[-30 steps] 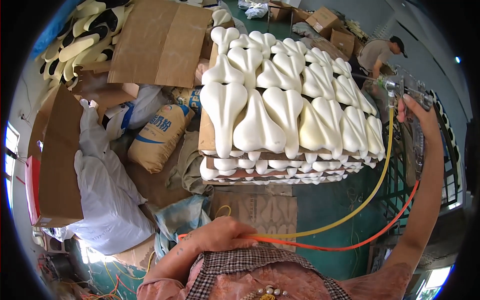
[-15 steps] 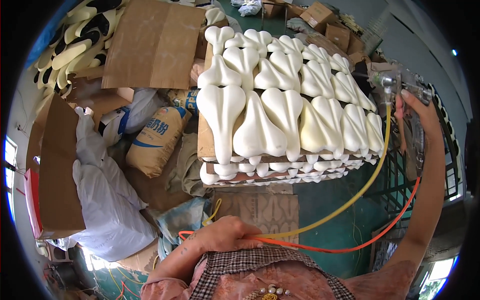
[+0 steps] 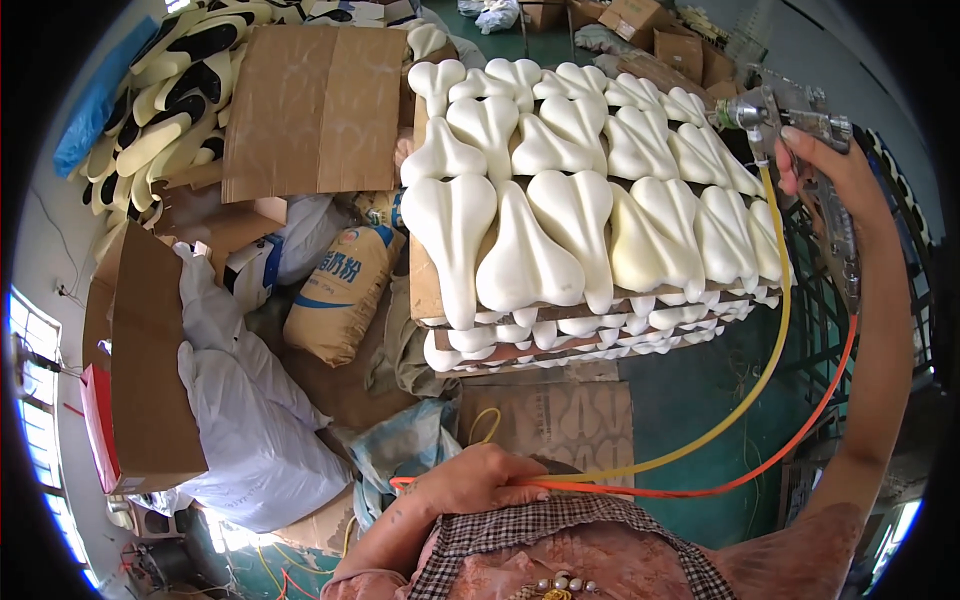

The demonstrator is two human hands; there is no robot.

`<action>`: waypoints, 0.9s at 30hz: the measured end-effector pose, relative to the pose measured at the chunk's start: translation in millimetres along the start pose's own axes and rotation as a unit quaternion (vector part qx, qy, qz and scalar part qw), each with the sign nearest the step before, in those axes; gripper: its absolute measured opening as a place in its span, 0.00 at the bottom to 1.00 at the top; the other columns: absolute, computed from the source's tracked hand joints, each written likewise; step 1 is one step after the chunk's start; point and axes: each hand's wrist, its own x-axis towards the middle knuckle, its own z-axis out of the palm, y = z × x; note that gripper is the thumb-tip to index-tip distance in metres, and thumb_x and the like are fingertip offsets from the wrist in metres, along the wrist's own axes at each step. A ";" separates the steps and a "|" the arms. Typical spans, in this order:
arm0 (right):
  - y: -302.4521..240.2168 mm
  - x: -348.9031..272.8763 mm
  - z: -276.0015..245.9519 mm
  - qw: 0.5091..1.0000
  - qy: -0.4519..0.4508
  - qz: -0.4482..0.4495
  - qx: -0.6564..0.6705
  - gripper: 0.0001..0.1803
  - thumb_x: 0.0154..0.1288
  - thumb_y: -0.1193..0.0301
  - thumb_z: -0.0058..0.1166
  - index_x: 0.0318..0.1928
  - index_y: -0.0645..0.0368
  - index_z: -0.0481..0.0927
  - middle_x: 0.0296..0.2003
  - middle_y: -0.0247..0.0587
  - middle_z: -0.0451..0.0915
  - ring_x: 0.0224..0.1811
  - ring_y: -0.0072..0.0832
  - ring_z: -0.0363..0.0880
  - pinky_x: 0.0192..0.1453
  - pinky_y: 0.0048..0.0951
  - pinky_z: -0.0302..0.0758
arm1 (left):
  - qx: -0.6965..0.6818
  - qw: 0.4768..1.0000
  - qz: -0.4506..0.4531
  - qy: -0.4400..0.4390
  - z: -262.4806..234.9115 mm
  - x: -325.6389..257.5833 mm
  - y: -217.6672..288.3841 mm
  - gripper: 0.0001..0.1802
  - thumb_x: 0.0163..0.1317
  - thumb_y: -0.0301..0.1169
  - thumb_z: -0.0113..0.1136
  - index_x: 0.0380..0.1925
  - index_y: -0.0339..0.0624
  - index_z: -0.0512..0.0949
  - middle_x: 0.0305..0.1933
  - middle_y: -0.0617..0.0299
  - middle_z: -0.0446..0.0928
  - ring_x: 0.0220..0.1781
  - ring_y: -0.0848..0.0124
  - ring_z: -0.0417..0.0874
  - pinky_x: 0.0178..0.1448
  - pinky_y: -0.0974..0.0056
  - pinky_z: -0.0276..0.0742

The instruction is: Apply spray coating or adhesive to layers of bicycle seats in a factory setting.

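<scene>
My right hand (image 3: 838,172) is raised at the upper right and grips a metal spray gun (image 3: 775,108) whose nozzle points left at the far end of the stack. A yellow hose (image 3: 752,388) and an orange hose (image 3: 800,430) hang from the gun and curve down to my left hand (image 3: 478,478), which is closed over both hoses close to my chest. Between the hands stands a stack of cardboard sheets (image 3: 428,285) covered with several cream-white saddle-shaped foam pads (image 3: 525,255), with more layers of pads underneath.
A printed tan sack (image 3: 340,295) leans left of the stack. White plastic bags (image 3: 245,435), flattened cardboard (image 3: 315,105) and an open brown box (image 3: 145,365) lie further left. Yellow-and-black shaped pieces (image 3: 165,95) pile at the upper left. Cartons (image 3: 640,20) sit beyond.
My right hand with the spray gun has shifted slightly up and left over the pads' far edge. The left hand keeps its hold on the hoses.
</scene>
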 end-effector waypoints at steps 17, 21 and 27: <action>41.6 -128.9 -45.6 0.999 0.011 0.039 0.025 0.12 0.58 0.65 0.51 0.34 0.63 0.73 0.20 0.35 0.73 0.21 0.21 0.72 0.29 0.22 0.70 | 0.046 0.996 0.040 -0.067 70.3 13.5 12.9 0.13 0.58 0.40 0.57 0.36 0.42 0.77 0.22 0.50 0.74 0.26 0.53 0.76 0.30 0.58 0.69; 53.2 -167.5 -57.9 0.999 0.004 0.036 0.037 0.12 0.58 0.65 0.51 0.33 0.62 0.72 0.20 0.35 0.72 0.20 0.22 0.72 0.29 0.22 0.69 | 0.068 0.995 0.037 -0.063 108.0 15.3 23.2 0.14 0.58 0.40 0.57 0.34 0.41 0.77 0.22 0.50 0.73 0.27 0.52 0.75 0.29 0.57 0.68; 75.3 -217.6 -75.2 0.996 0.045 0.054 0.062 0.12 0.57 0.64 0.52 0.30 0.61 0.73 0.20 0.35 0.72 0.21 0.21 0.72 0.27 0.21 0.68 | 0.082 0.994 0.034 -0.066 163.2 8.8 39.5 0.13 0.58 0.39 0.57 0.34 0.41 0.77 0.22 0.49 0.73 0.27 0.52 0.76 0.29 0.56 0.68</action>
